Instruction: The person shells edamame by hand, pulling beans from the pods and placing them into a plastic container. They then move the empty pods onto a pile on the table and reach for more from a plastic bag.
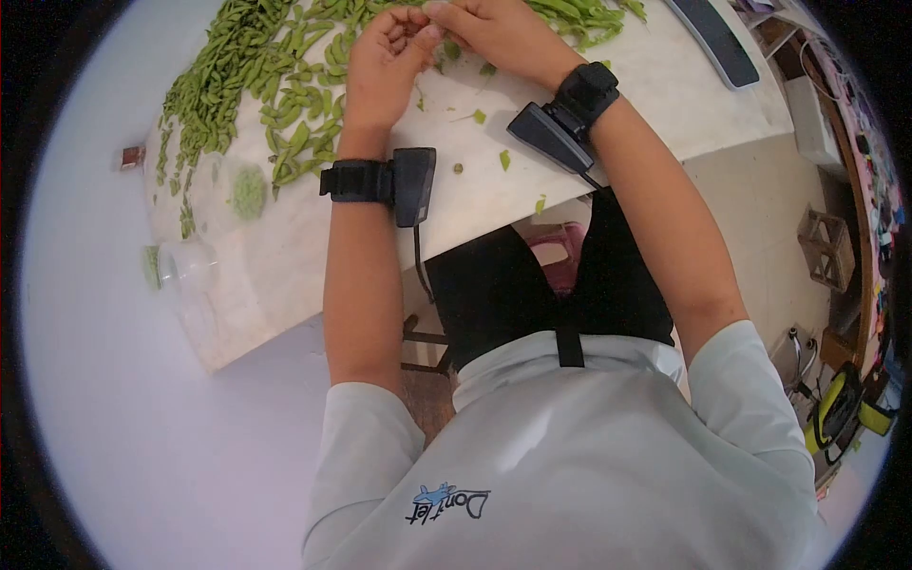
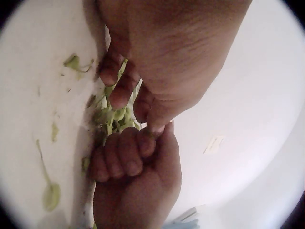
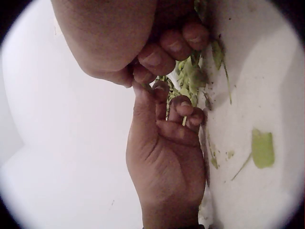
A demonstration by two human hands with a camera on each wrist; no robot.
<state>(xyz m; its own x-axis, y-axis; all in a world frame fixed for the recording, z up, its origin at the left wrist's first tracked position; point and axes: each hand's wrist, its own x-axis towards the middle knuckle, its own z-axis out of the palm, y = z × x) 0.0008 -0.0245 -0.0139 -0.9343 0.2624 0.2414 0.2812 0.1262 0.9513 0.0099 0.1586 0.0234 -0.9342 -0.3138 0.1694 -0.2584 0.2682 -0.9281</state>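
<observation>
At the table's far side, my left hand (image 1: 385,66) and right hand (image 1: 499,38) meet fingertip to fingertip. Between the thumbs and forefingers, both pinch a small green soybean pod (image 3: 148,88), mostly hidden by the fingers. In the right wrist view, the left hand (image 3: 167,157) has its other fingers loosely bent, while the right hand (image 3: 114,43) curls its fingers inward. The left wrist view shows the curled right hand (image 2: 133,176) below the left hand (image 2: 176,57). Just beyond them lie more green pods (image 2: 116,117).
A large heap of soybean pods (image 1: 223,81) covers the table's left and far side. Shelled green beans (image 1: 249,193) sit in a clear container, near a clear plastic jar (image 1: 190,266). A dark phone-like device (image 1: 717,43) lies at the right. Leaf scraps (image 1: 504,161) dot the white tabletop (image 1: 380,256).
</observation>
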